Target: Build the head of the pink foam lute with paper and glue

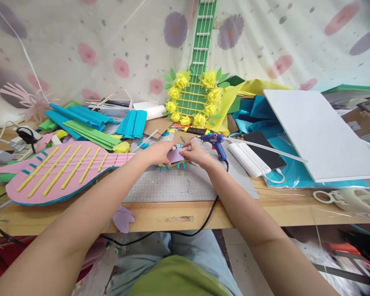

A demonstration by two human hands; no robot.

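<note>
Over the grey cutting mat (172,189), a small piece of purple paper (174,155) is pinched between my two hands. My left hand (160,153) closes on its left edge, and my right hand (196,153) on its right. Just beneath the paper, short blue tabs stick out around the tip of a pink paper lute (58,170) with yellow bars, partly hidden by my left forearm. The blue glue gun (216,144) lies on the mat just right of my right hand.
A green paper lute (197,90) with yellow flowers stands at the back. Folded blue crepe paper (80,117) lies left. On the right are a white power bank (249,159), a black phone (263,148), a white board (323,135) and scissors (327,197). A black cord (203,224) hangs off the front edge.
</note>
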